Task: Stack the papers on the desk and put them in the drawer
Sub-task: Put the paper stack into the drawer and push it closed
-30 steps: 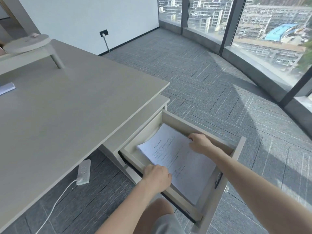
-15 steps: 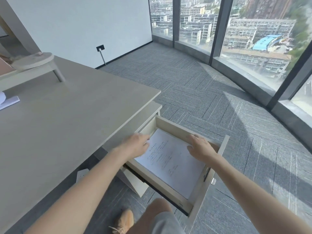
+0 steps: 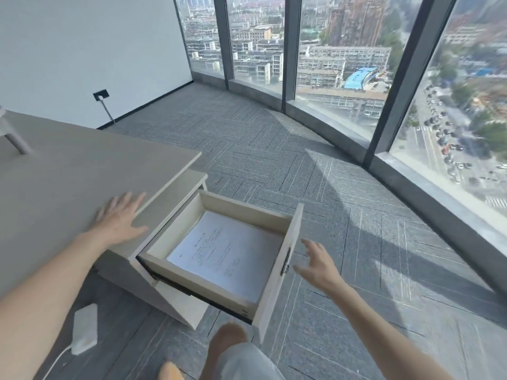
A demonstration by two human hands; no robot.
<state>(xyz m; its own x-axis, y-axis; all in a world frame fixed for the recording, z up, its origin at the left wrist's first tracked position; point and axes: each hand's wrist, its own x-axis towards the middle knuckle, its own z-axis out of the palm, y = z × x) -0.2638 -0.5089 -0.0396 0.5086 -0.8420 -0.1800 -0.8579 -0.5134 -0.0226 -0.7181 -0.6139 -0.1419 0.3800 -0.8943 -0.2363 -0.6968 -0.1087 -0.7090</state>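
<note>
A white wall (image 3: 82, 50) fills ten o'clock, with a dark socket (image 3: 100, 94) low on it. Grey carpet (image 3: 274, 149) in a herringbone pattern covers the floor, crossed by sunlit bands. Tall curved windows (image 3: 343, 50) with dark frames sweep from twelve to three o'clock, overlooking city buildings. A white power strip (image 3: 85, 327) lies at seven o'clock.

The pale beige, matt wood-laminate desk (image 3: 68, 171) was smooth. The matching laminate drawer (image 3: 277, 272) held white matt printed paper sheets (image 3: 227, 253). The grey woven carpet floor (image 3: 274, 160) looked rough.

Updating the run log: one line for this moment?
papers: flat in drawer | drawer: open | left hand: flat on desk | right hand: open, beside drawer front
</note>
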